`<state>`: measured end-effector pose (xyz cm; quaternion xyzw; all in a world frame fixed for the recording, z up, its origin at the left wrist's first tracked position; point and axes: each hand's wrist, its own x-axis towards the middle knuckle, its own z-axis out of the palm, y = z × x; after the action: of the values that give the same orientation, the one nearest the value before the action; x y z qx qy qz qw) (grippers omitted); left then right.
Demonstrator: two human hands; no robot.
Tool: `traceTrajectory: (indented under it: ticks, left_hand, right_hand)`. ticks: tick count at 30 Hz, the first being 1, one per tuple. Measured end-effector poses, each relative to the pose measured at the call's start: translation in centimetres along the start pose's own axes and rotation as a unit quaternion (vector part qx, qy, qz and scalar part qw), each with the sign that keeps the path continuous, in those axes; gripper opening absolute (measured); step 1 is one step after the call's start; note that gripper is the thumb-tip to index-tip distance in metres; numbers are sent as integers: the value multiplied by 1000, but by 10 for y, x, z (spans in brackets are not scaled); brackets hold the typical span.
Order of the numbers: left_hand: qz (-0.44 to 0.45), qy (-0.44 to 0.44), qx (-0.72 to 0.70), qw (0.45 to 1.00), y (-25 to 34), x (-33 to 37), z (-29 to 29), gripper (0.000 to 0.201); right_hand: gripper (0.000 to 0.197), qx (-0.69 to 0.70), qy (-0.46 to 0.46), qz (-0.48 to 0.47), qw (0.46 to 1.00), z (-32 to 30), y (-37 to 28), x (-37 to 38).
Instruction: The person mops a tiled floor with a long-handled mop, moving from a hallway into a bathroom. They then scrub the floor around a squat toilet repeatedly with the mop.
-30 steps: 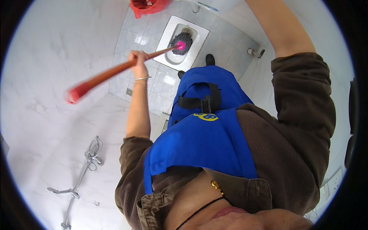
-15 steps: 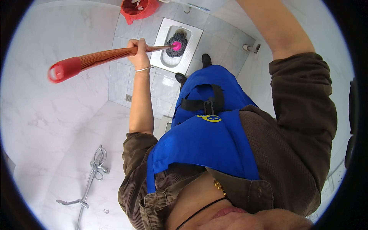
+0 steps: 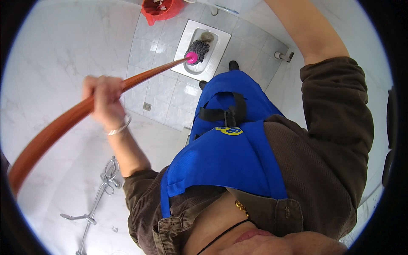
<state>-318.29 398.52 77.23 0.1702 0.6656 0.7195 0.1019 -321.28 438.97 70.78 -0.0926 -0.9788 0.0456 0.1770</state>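
My left hand (image 3: 104, 101) is closed around the reddish-brown handle of a mop (image 3: 148, 75) and slightly smeared by motion. The handle slants from the left rim of the view down toward the floor, its top end cut off. A pink joint links it to a head of dark grey strands (image 3: 201, 47), which rests inside a white squat toilet (image 3: 220, 50). Past the strands, the far end of the bowl shows a murky drain. My right forearm (image 3: 312, 36) reaches up to the top edge, and the hand itself lies outside the view.
A red-lined waste bin (image 3: 163, 10) with crumpled paper stands left beyond the toilet. A metal paper holder (image 3: 284, 56) juts from the right wall. At lower left, a shower fitting (image 3: 106, 180) is mounted on the marbled wall. A floor drain (image 3: 147, 106) sits in the grey tiles.
My left hand has moved left and closer to me with the mop handle, whose red end has left the view. The mop head has shifted toward the toilet's near left side.
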Motion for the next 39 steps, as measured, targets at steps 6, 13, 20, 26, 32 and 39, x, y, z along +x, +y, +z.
traceTrajectory:
  ticks: [6,13,20,26,32,39]
  left_hand:
    - [-156,91,67,981,-218,-34,-4,17]
    - [-57,16,155,986,-196,-32,24,19]
    - [-34,-45,201,978,-168,-130,-49,17]
    - [40,-150,162,974,-45,-151,-66,10]
    - [-23,-143,145,979,-129,-158,-126,15]
    - [51,-4,21,998,-151,-195,-123,22]
  right_hand:
    - [30,69,56,-61,994,-12,-24,-10]
    - [61,525,-131,-117,833,-81,-196,-102]
    - [21,736,-132,58,662,-98,-344,-179]
    - [43,722,-102,-169,663,-218,-389,-176]
    - [28,655,-49,-23,754,-116,-463,-199]
    - [24,535,-342,-125,762,-83,-421,-225]
